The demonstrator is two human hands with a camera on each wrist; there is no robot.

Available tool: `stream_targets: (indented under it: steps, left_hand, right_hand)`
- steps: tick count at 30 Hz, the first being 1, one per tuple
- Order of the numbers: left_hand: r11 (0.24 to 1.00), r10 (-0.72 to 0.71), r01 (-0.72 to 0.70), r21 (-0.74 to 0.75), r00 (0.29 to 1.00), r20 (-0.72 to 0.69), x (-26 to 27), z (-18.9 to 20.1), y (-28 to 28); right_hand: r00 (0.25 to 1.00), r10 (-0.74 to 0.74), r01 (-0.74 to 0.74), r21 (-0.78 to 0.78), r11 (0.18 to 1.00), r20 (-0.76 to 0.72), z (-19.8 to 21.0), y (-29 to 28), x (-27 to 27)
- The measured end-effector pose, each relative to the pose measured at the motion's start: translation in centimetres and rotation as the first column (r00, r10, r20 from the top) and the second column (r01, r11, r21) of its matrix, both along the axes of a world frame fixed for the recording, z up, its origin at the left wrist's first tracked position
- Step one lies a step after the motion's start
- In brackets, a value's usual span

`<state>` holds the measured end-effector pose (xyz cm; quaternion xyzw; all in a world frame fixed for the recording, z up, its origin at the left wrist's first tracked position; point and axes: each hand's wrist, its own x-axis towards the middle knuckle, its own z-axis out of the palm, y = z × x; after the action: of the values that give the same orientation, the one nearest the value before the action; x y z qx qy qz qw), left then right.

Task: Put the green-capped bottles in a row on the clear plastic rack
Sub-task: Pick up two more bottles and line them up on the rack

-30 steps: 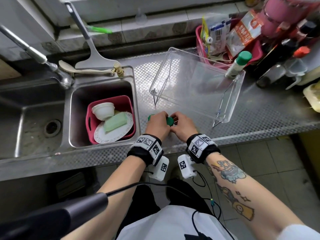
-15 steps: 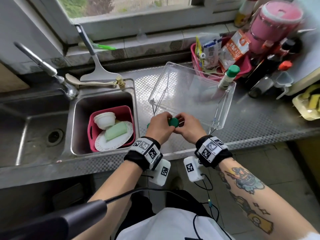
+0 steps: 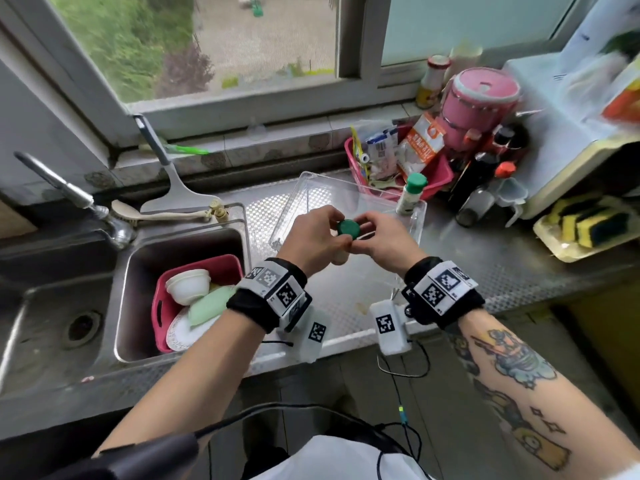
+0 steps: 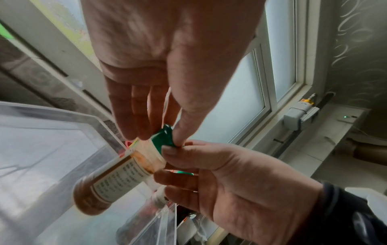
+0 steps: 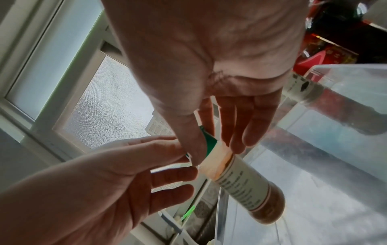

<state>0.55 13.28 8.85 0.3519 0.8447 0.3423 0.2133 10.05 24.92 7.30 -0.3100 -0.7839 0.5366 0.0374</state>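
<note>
A clear plastic rack [image 3: 300,210] stands on the steel counter. Above its near part my two hands meet around one green cap [image 3: 347,227]. My left hand [image 3: 337,233] pinches a green-capped bottle [image 4: 117,179] of brown powder by its cap, with the bottle hanging tilted. In the right wrist view my right hand [image 5: 217,149] pinches a like bottle [image 5: 247,187] by its cap. The left wrist view shows another green cap [image 4: 184,173] under the right hand's fingers. A further green-capped bottle [image 3: 411,195] stands upright at the rack's far right corner.
To the left, the sink [image 3: 138,258] holds a pink basin [image 3: 162,306] of dishes. Behind the rack on the right is a pink basket [image 3: 440,178] of packets. Dark bottles [image 3: 478,181], a pink pot [image 3: 479,98] and a sponge tray [image 3: 581,230] crowd the right.
Both hands have risen from the counter's front edge, carrying the bottles up and forward over the rack. The head view has tilted up toward the window.
</note>
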Motion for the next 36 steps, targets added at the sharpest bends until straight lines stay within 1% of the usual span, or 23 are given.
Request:
stream_targets:
  steps: [4,8,13,17,26,36]
  left_hand:
    - [0.999,-0.047,0.047,0.012,0.998,-0.035,-1.0,0.8,3.3]
    - [0.999,-0.03,0.03,0.041,0.999,0.016,-2.0,0.0,6.4]
    - [0.998,-0.036,0.035,0.043,0.999,0.008,-3.2,-1.4,9.6]
    - [0.999,-0.044,0.044,0.028,0.999,-0.01,-4.2,-2.2,11.6]
    - [0.997,-0.047,0.045,0.066,0.998,0.029,-5.5,-3.0,13.4]
    - [0.992,-0.092,0.089,0.086,0.995,0.033,-6.2,-3.7,14.0]
  right_hand:
    - [0.998,-0.063,0.064,0.052,0.997,-0.026,0.6,2.6,-0.9]
    - [0.99,-0.134,0.137,0.079,0.987,-0.05,0.7,4.5,-1.8]
    - [0.974,-0.225,0.226,0.1,0.969,-0.023,0.0,6.2,-3.0]
    - [0.954,-0.298,0.292,0.161,0.943,0.014,-0.5,7.2,-3.6]
    - [0.903,-0.428,0.411,0.238,0.88,0.021,-1.2,7.5,-5.0]
    - [0.882,-0.462,0.397,0.385,0.834,0.092,-1.6,7.4,-5.5]
